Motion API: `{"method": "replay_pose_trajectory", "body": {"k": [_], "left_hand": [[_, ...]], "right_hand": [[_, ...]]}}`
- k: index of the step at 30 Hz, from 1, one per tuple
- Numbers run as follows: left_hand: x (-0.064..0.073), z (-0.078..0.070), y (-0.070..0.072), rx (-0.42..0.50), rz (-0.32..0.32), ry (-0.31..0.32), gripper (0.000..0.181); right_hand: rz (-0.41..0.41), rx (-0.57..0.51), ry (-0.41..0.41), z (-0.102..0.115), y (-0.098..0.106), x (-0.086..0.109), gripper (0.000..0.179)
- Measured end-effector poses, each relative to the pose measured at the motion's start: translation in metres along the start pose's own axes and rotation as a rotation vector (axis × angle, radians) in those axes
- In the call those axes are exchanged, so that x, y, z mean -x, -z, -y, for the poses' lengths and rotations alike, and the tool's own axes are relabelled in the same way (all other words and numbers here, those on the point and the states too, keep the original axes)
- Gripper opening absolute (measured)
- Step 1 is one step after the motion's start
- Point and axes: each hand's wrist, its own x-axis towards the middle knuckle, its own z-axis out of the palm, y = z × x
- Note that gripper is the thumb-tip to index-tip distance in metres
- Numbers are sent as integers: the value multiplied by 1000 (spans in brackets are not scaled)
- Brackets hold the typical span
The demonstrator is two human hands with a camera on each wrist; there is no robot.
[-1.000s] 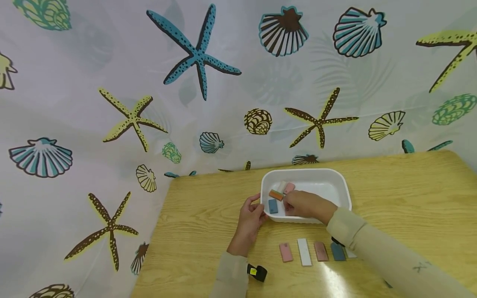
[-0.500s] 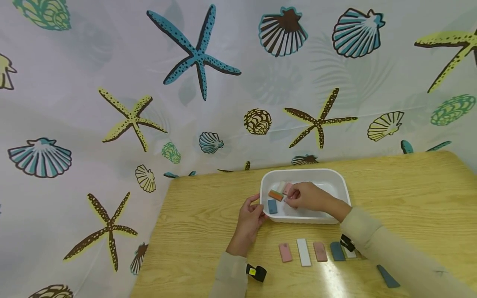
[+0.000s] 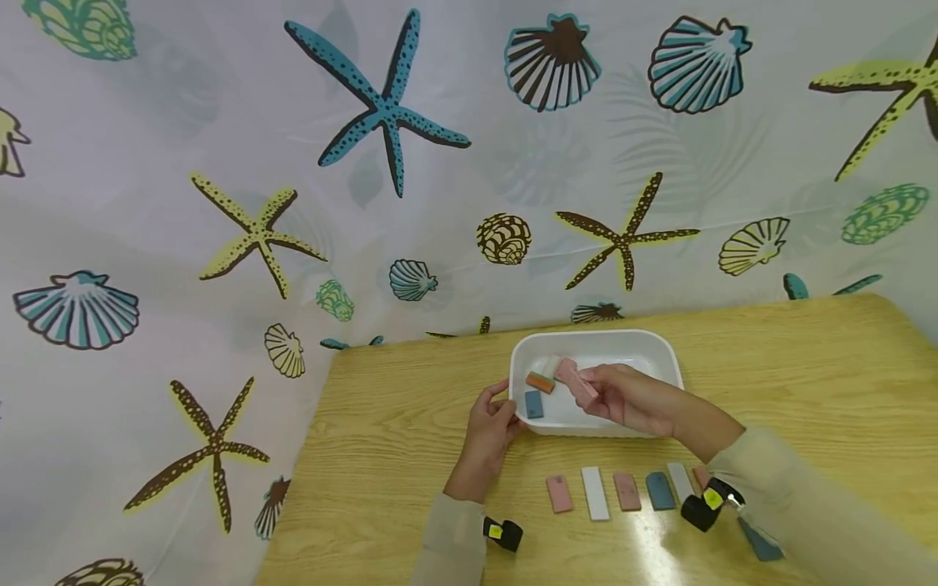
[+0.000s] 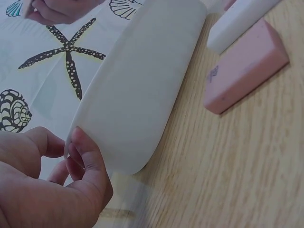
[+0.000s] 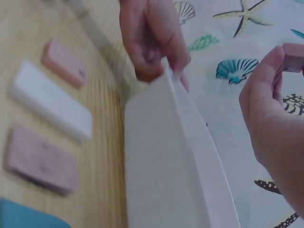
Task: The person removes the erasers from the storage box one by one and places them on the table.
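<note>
My right hand (image 3: 633,400) pinches a pink eraser (image 3: 582,391) between thumb and fingers, over a white plastic bin (image 3: 593,430). In the right wrist view, the eraser (image 5: 293,58) is partly cut off by the frame edge. My left hand (image 3: 489,427) pinches the rim at the bin's left front corner; the left wrist view shows the thumb and fingers on either side of the wall (image 4: 137,90). Inside the bin's left part lie a blue eraser (image 3: 534,404), an orange and green one (image 3: 540,382) and a white one (image 3: 551,366). Another pink one there is overlapped by the held eraser.
In front of the bin, a row on the wooden table (image 3: 396,423) includes a pink eraser (image 3: 559,494), a long white one (image 3: 595,493), a second pink one (image 3: 627,491) and a blue one (image 3: 660,491). A slanted blue piece (image 3: 760,540) lies nearer, beside the right sleeve. Patterned cloth (image 3: 440,203) hangs behind.
My right hand has risen from the bin's floor and turned, and the pink eraser now shows in its fingers. The left hand has kept its hold on the rim.
</note>
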Motion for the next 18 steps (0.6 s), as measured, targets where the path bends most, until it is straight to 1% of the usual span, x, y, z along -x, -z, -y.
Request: {"method": "replay_pose_trajectory", "body": {"k": [4, 6, 10, 12, 14, 15, 18], "left_hand": [[0, 0, 0, -5, 7, -3, 43], [0, -1, 0, -11, 7, -4, 42], [1, -1, 1, -24, -1, -7, 41], [2, -1, 1, -25, -4, -7, 41], [2, -2, 1, -23, 3, -12, 42], [2, -1, 1, -24, 7, -15, 42], [3, -1, 1, -19, 14, -14, 43]], "right_hand": [[123, -189, 18, -10, -5, 22, 26], [199, -299, 24, -16, -5, 32, 29], [348, -514, 63, -26, -7, 47, 37], [396, -578, 84, -29, -9, 53, 40], [409, -590, 101, -30, -12, 60, 40], [404, -565, 111, -29, -13, 63, 39], [338, -386, 153, -25, -14, 74, 37]]}}
